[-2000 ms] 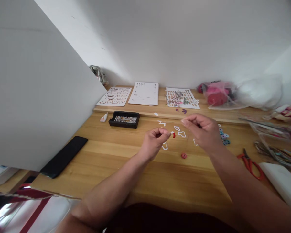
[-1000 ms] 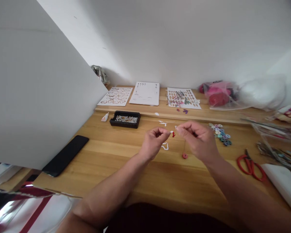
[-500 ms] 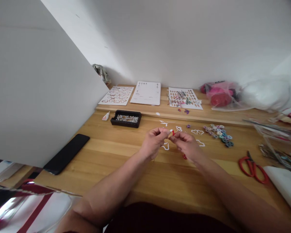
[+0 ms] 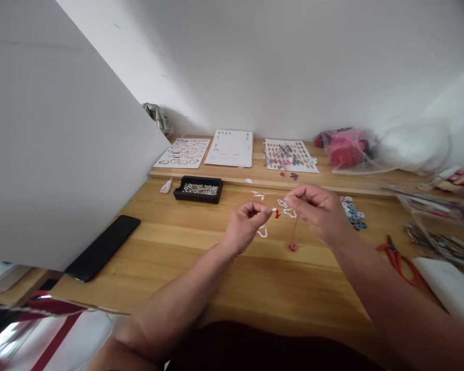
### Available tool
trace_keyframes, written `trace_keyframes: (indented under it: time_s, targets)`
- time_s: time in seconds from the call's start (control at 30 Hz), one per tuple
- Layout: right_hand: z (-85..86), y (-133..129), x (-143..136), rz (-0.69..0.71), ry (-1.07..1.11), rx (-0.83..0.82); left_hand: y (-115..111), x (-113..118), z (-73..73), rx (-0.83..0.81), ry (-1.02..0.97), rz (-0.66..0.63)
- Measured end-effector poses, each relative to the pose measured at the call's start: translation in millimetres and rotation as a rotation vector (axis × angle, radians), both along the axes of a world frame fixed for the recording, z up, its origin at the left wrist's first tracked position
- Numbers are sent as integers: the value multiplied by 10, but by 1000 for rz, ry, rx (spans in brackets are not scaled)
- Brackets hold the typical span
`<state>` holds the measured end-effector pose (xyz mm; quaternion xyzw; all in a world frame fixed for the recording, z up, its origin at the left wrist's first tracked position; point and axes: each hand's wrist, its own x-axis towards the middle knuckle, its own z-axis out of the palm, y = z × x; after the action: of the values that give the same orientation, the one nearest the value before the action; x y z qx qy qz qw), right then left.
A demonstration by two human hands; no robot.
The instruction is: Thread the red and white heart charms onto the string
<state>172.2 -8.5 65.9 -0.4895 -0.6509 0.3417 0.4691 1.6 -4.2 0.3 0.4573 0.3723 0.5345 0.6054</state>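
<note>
Pinched at the fingertips of my left hand is a small white and red piece. My right hand is raised to the right of it, thumb and forefinger pressed together on a thin red thread. The thread runs down to a red bobbin on the wooden table. Around the hands lie white cut-out shapes, among them a curved one and a leafy sprig.
A black tray of beads, a glue bottle and a phone are on the left. Coloured bobbins, red-handled scissors and a white object are on the right. Patterned sheets lie behind.
My right hand has moved up and right, away from my left hand, and the thread now shows stretched between it and the bobbin. The view has shifted slightly.
</note>
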Motion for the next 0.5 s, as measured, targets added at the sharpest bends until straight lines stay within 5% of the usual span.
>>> trace_keyframes:
  time_s: [0.23,0.37,0.5]
  targets:
    - [-464,331,100,18,270,-232,-22,5,95,-146,-141,-111]
    - [-744,235,-43,36,375,-343,9,-9,70,-191,-181,-112]
    - [-787,8,-181,72,300,-400,41,-4,26,-170,-186,-26]
